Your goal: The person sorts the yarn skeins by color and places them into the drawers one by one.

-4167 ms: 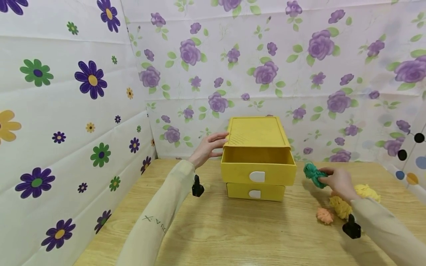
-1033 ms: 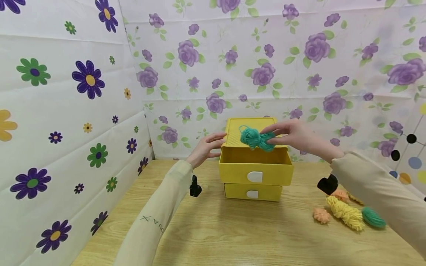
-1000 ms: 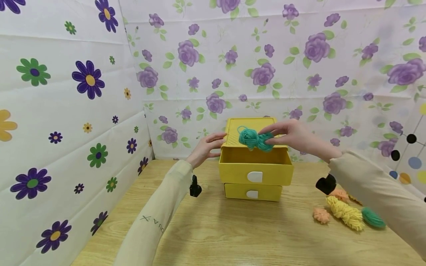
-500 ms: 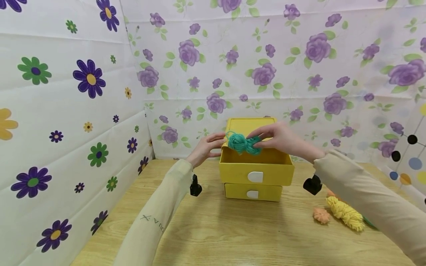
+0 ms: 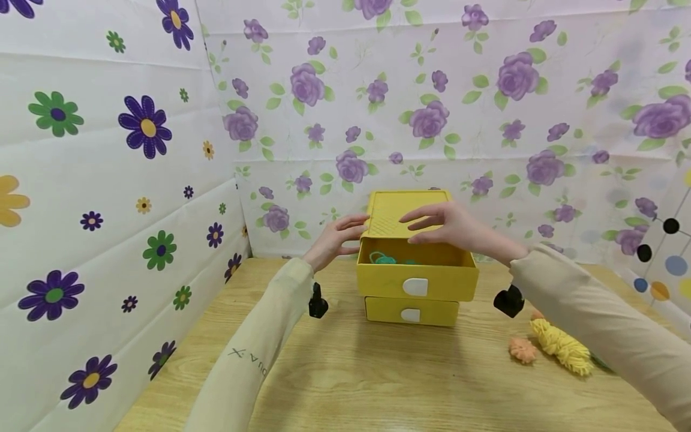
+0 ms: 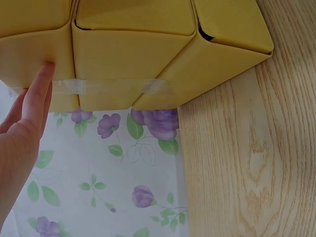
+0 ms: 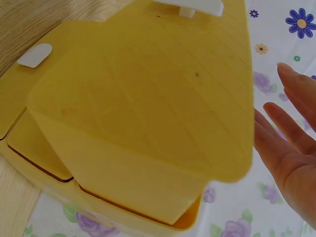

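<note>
A yellow drawer unit (image 5: pixel 407 207) stands on the wooden table, its upper drawer (image 5: pixel 378 282) pulled out. Inside that drawer lies a skein of teal yarn (image 5: pixel 384 259), mostly hidden by the drawer front. My right hand (image 5: pixel 453 228) hovers above the drawer, fingers spread and holding nothing. In the right wrist view, this hand (image 7: pixel 291 148) is beside the drawer's edge. My left hand (image 5: pixel 336 241) rests its straight fingers on the unit's left side; the left wrist view has a fingertip (image 6: pixel 48 69) against the yellow side wall.
At the right of the table (image 5: pixel 410 384) lie a peach yarn ball (image 5: pixel 522 350) and a yellow yarn skein (image 5: pixel 561 347), with more yarn partly hidden behind my right sleeve (image 5: pixel 588 318). The lower drawer (image 5: pixel 383 312) is closed. Flower-printed sheets (image 5: pixel 302 198) hang behind and at the left.
My right hand carried the teal skein left from the table's right side to over the upper drawer, then let it go. The skein dropped inside. My left hand stayed at the unit.
</note>
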The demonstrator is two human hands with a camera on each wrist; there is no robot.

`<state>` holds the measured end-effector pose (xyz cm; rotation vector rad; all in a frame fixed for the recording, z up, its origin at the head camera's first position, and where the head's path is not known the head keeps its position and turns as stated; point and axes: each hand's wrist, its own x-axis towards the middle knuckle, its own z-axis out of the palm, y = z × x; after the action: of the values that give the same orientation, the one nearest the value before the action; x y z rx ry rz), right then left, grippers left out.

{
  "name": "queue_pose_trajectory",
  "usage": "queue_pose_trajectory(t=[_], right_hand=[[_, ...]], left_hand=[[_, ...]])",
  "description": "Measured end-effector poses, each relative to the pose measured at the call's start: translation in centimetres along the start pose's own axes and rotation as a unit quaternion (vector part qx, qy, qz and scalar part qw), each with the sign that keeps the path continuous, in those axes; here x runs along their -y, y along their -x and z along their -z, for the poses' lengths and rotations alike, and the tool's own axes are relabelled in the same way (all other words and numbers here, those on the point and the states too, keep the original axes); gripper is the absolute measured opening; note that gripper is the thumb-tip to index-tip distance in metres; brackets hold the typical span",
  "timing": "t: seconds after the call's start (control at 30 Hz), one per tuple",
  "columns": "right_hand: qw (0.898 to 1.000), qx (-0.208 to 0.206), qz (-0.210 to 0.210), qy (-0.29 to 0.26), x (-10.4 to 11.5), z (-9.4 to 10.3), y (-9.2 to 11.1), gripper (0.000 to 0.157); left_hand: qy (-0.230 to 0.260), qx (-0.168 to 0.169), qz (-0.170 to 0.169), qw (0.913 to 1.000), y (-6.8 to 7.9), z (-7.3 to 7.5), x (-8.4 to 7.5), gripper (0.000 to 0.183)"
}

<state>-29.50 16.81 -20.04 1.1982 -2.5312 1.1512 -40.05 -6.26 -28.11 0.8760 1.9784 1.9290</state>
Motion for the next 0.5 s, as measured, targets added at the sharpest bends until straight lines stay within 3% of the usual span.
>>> queue_pose_trajectory(t=[0.2, 0.5], right_hand=[[1.000, -0.006, -0.003, -0.030, 0.7, 0.8, 0.4, 0.031], [0.993, -0.024, -0.007, -0.112, -0.8, 2.3, 1.8, 0.034]], left_hand=[[0.008, 0.004, -0.002, 1.0000, 0.1, -0.1, -0.3, 0.040], [0.015, 0.002, 0.003, 0.9999, 0.1, -0.1, -0.2, 0.040]])
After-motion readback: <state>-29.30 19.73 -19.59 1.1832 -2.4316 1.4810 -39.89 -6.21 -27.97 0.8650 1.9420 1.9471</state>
